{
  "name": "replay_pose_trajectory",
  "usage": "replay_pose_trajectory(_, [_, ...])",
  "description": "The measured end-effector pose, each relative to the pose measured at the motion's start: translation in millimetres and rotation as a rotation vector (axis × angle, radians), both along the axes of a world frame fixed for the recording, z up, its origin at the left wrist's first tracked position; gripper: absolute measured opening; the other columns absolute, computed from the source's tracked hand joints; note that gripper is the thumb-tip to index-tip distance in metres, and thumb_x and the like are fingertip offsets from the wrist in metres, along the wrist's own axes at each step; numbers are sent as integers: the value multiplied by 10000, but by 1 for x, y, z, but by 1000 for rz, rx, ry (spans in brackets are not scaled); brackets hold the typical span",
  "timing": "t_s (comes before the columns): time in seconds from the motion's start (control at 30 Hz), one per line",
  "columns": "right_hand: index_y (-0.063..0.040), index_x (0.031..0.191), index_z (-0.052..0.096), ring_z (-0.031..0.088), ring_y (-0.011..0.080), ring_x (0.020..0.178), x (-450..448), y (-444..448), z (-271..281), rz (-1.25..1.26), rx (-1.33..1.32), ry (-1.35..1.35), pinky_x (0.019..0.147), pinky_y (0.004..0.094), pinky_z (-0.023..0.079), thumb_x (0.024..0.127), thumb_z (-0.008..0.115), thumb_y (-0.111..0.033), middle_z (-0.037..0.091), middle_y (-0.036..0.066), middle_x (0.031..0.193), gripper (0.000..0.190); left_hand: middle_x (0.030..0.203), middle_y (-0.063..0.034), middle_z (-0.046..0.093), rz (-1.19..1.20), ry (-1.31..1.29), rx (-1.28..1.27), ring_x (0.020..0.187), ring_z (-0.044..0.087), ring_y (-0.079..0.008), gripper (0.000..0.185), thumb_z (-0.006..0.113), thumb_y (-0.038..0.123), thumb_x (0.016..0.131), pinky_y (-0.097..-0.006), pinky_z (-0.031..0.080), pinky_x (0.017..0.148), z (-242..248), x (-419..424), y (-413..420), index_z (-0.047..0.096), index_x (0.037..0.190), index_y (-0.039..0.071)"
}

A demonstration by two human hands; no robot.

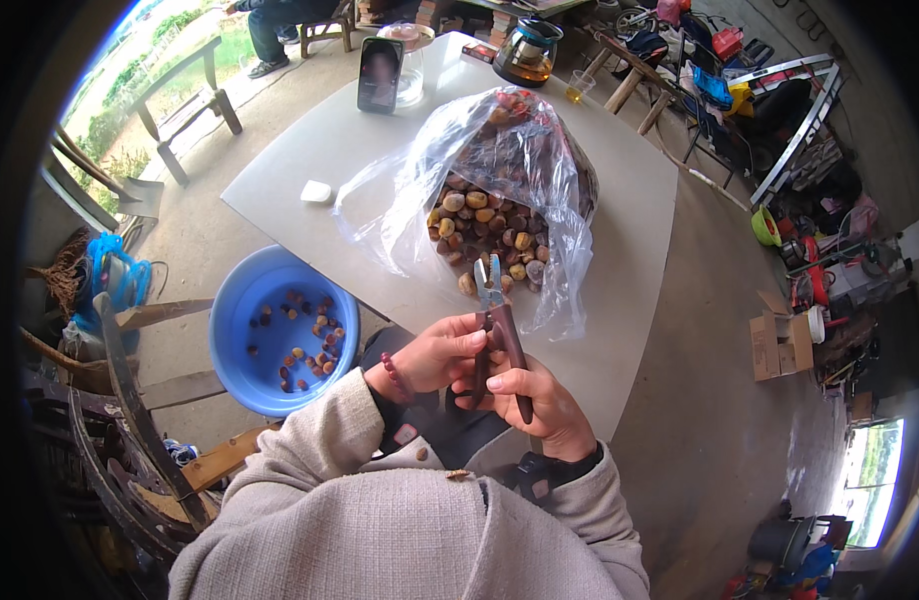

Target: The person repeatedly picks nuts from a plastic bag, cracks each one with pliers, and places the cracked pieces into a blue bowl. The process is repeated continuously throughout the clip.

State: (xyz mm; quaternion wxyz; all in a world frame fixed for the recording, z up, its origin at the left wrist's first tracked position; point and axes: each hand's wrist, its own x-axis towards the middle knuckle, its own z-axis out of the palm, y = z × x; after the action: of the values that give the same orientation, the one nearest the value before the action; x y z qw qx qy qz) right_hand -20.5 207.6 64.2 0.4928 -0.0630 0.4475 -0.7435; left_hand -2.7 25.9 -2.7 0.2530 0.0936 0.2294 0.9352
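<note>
Both my hands are at a pair of hand pliers point(507, 330) with dark red handles, pointing away from me with the jaws apart. My right hand point(542, 401) grips the handles from below, thumb on the right one. My left hand point(438, 356), with a red bead bracelet at the wrist, pinches the left handle between thumb and fingers; its fingertips are partly hidden. Just past the jaws, chestnuts point(497, 225) spill from the mouth of a clear plastic bag point(407, 217) lying on the table point(624, 300). Nothing shows clearly between the jaws.
Left of the table, a blue basin point(223, 330) holds several chestnuts. A phone point(379, 75) leans against a clear jar point(411, 86) at the far edge. Nearby stand a glass teapot point(528, 54) and a small cup point(579, 86). A white case point(316, 192) lies on the left. A person point(272, 34) sits beyond.
</note>
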Motion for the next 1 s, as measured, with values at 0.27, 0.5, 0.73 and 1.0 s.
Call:
replay_pose_trajectory(0.27, [-28, 1287, 492, 588, 179, 1046, 0, -1, -7, 41, 20, -13, 894, 354, 505, 833, 589, -174, 589, 84, 1117, 486, 894, -36, 659, 31, -11, -90, 512, 530, -64, 248, 630, 210, 954, -189, 431, 413, 1, 1, -1, 567, 1145, 64])
replay_pose_trajectory(0.5, [-34, 1268, 502, 598, 182, 1016, 1, 0, -6, 55, 26, -20, 886, 347, 514, 833, 585, -174, 591, 82, 1098, 465, 810, -30, 645, 17, 27, -130, 449, 493, -55, 208, 647, 195, 941, -195, 427, 386, -1, -2, -4, 596, 1068, 39])
replay_pose_trajectory(0.73, [-29, 1235, 515, 613, 181, 973, 2, -1, -3, 36, 49, -40, 855, 338, 533, 834, 583, -172, 595, 79, 1072, 431, 763, -21, 619, 13, 13, -143, 438, 488, -56, 202, 650, 188, 937, -198, 437, 387, 1, -2, -3, 581, 1055, 38])
replay_pose_trajectory(1.0, [-22, 1227, 526, 618, 174, 986, 2, -2, -4, 60, 83, -21, 835, 327, 534, 837, 584, -172, 606, 77, 1078, 422, 796, -64, 649, -22, -11, -74, 412, 503, -61, 318, 702, 194, 897, -186, 446, 372, -6, -4, -3, 551, 1109, 12])
